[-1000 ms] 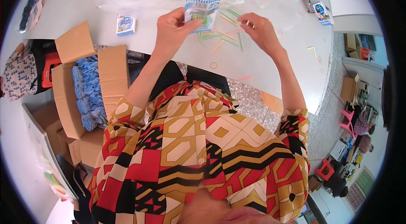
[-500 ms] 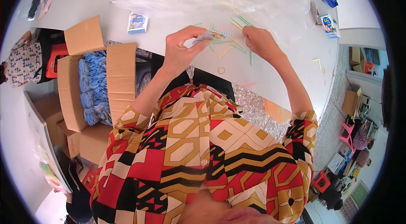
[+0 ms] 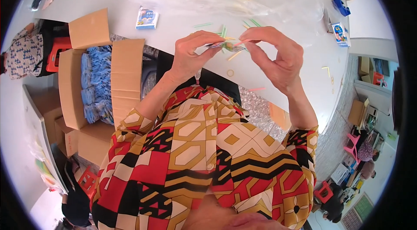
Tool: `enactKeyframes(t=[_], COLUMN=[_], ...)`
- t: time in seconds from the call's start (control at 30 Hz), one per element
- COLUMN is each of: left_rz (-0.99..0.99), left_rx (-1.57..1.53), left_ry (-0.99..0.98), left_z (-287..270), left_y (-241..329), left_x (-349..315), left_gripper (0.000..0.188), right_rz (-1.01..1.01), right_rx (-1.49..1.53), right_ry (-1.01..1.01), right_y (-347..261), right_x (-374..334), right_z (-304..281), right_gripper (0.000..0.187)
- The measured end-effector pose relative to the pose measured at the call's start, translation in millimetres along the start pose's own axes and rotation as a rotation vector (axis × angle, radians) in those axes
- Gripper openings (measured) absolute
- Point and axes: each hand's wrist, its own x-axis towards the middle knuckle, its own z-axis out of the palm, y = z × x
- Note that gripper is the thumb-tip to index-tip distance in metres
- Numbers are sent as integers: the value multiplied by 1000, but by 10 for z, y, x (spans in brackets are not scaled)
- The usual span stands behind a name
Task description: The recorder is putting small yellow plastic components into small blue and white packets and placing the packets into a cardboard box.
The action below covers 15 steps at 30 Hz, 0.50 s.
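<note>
Packet of thin, shiny plastic film (image 3: pixel 229 47), seen nearly edge-on, sits between both hands above the broad white table (image 3: pixel 304 71), its visible length running left to right. The bare left hand (image 3: pixel 187 54) clamps its left end between thumb and fingers. The bare right hand (image 3: pixel 279 55) is at its right end, thumb and forefinger tips close together by a slim pink straw (image 3: pixel 243 42); whether they grip straw or film, I cannot tell. Both hands are about equally near the packet's middle.
</note>
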Motion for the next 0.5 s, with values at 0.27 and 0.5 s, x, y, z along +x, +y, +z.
enactKeyframes(t=[0.27, 0.5], left_rz=[32, 72], left_rx=[-13, -2], left_ry=[44, 76], left_z=[-47, -38], left_y=[30, -93], left_x=[-39, -125], left_gripper=[24, 20], right_rz=[-198, -19], right_rx=[-288, -322], right_ry=[-37, -62], right_y=[88, -25], right_x=[80, 73], right_z=[162, 193], right_gripper=[23, 20])
